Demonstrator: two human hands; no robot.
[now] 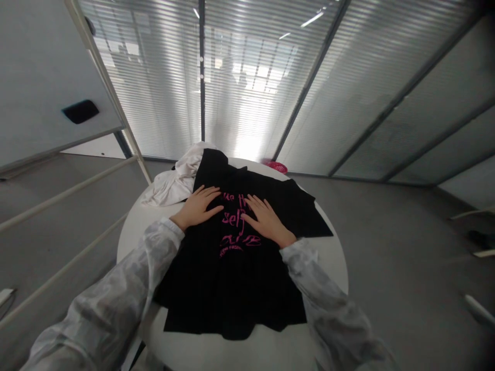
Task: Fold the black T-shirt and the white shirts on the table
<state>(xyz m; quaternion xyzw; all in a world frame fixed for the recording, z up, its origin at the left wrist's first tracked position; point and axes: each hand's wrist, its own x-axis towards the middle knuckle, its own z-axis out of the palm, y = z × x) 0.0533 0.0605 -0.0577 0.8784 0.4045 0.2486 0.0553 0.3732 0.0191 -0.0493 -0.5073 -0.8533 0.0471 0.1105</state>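
White table (pixel 133 232) bears black shirt (pixel 232 288) beneath left hand (pixel 196 208) and right hand (pixel 266 221).

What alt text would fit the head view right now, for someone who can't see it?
A left hand and right hand rest palms down on a black T-shirt with pink lettering, spread over a round white table. A crumpled white cloth lies at its far left; blinds rise beyond.
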